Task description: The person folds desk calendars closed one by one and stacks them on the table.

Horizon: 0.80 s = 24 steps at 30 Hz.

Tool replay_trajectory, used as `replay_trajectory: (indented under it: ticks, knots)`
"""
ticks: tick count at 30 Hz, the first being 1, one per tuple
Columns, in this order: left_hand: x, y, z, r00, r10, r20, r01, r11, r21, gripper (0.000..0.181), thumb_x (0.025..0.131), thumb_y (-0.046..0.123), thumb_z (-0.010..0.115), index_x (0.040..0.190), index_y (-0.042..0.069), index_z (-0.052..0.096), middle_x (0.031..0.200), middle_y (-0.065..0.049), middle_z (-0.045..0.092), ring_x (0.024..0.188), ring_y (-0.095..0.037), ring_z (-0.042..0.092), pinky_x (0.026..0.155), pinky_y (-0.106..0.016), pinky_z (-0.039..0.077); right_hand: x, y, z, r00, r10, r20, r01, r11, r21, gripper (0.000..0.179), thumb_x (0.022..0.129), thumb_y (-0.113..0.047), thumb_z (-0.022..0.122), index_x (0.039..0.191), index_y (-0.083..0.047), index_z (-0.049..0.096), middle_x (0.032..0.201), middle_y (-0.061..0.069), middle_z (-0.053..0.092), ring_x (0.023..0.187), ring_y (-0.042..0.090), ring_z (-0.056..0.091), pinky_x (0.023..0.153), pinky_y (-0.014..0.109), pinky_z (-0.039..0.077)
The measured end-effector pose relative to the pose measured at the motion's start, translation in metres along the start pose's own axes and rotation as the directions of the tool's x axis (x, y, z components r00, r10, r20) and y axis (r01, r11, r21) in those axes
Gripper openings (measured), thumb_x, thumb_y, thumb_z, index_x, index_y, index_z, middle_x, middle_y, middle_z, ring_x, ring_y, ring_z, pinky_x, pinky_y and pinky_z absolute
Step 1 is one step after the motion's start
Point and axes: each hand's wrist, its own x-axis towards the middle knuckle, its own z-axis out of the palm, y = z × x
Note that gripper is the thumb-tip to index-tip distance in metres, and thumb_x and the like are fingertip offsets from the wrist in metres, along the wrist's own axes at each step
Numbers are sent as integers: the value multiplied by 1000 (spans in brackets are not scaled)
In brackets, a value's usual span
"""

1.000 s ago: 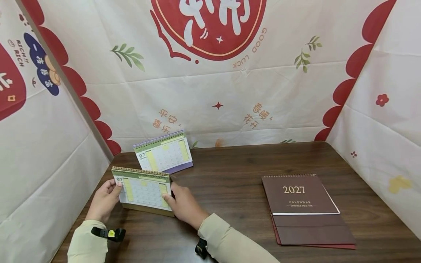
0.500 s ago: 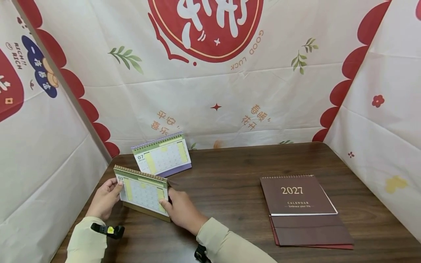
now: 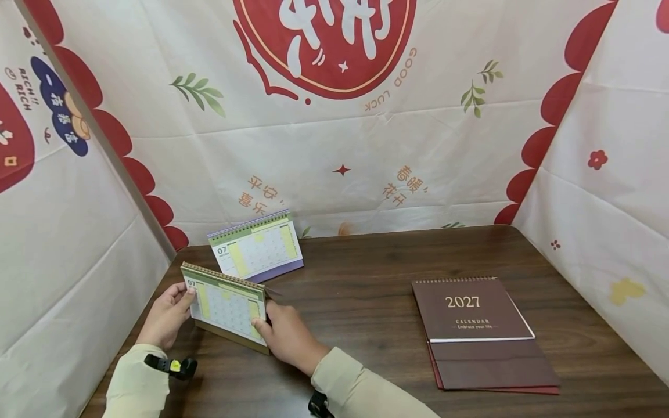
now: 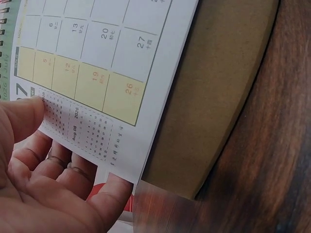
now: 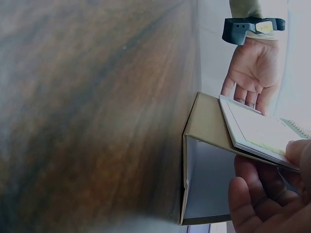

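Note:
A brown-backed desk calendar (image 3: 228, 309), turned to its July page, stands tent-like at the front left of the table. My left hand (image 3: 166, 313) pinches its left edge, thumb (image 4: 22, 116) on the page and fingers behind. At the opposite edge my right hand (image 3: 292, 337) grips it; in the right wrist view the thumb (image 5: 295, 151) presses the page while the other fingers reach inside the folded stand (image 5: 209, 177). Just behind it stands a second desk calendar (image 3: 258, 247) with a purple base, also showing 07, its lower left part hidden by the front one.
A dark brown 2027 calendar (image 3: 473, 310) lies at the right of the wooden table (image 3: 360, 348), with a red edge showing under it. Printed white cloth (image 3: 340, 139) hangs behind the table and along both sides.
Between my hands the brown-backed calendar has turned, its right end coming nearer to me. My right hand has moved slightly left and toward me with it. The other calendars stay put.

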Motion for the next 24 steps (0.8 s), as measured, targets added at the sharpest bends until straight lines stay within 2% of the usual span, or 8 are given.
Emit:
replay_trajectory:
  ticks: [6, 8, 11, 13, 16, 18, 21, 24]
  knots:
    - [1, 2, -2, 1000, -1, -8, 1, 1000, 3, 61, 107, 37, 42, 149, -5, 29, 146, -25, 40, 112, -7, 50, 91, -25, 47, 1, 2, 0, 1000, 13, -10, -12, 998, 61, 25, 101, -31, 59, 109, -8, 63, 86, -2, 67, 65, -1, 53, 60, 20, 45]
    - [1, 2, -3, 1000, 15, -15, -15, 1000, -1, 62, 106, 37, 43, 148, -6, 30, 145, -26, 41, 108, -4, 51, 88, -22, 48, 1, 3, -1, 1000, 25, -5, -25, 993, 112, 22, 100, -31, 60, 102, -10, 62, 76, -4, 61, 59, 1, 48, 56, 21, 42]
    - [1, 0, -3, 997, 56, -47, -55, 998, 20, 60, 106, 37, 44, 146, -7, 34, 140, -27, 46, 103, 0, 53, 84, -18, 49, -1, 6, -3, 999, 42, 28, -47, 982, 183, 24, 99, -32, 62, 86, -13, 57, 63, -6, 48, 49, 5, 39, 50, 22, 36]
    - [1, -2, -2, 992, 101, -80, -98, 994, 45, 58, 106, 36, 46, 144, -7, 38, 136, -27, 49, 99, 2, 53, 82, -15, 48, -3, 8, -5, 996, 57, 64, -70, 974, 216, 33, 99, -33, 63, 76, -15, 49, 56, -5, 38, 45, 8, 32, 47, 23, 31]
    - [-2, -7, -3, 979, 156, -133, -146, 986, 85, 57, 105, 37, 48, 143, -5, 41, 133, -23, 53, 98, 4, 52, 80, -12, 46, -6, 11, -9, 996, 41, 77, -58, 971, 231, 34, 98, -35, 64, 73, -17, 51, 55, -7, 39, 44, 7, 33, 47, 23, 32]
    - [-4, -8, -5, 973, 174, -153, -162, 983, 89, 58, 105, 37, 49, 146, -3, 40, 133, -20, 53, 100, 3, 52, 81, -13, 46, -8, 13, -13, 1000, 8, 23, -13, 974, 225, 30, 98, -34, 63, 74, -18, 57, 56, -9, 44, 46, 5, 36, 48, 22, 35]
    - [-8, -3, -8, 971, 171, -165, -162, 985, 66, 60, 105, 41, 46, 148, 0, 38, 135, -15, 51, 105, 0, 51, 84, -15, 46, -9, 15, -23, 994, -23, -111, 46, 976, 212, 22, 99, -32, 62, 80, -21, 64, 62, -12, 53, 51, 4, 43, 51, 22, 40]
    - [-9, 3, -10, 970, 167, -174, -161, 986, 49, 62, 105, 44, 44, 147, -2, 41, 134, -12, 52, 106, 2, 51, 85, -13, 46, -7, 18, -31, 980, 10, -199, 29, 980, 196, 20, 100, -30, 61, 82, -23, 64, 67, -12, 56, 56, 4, 47, 54, 23, 42]
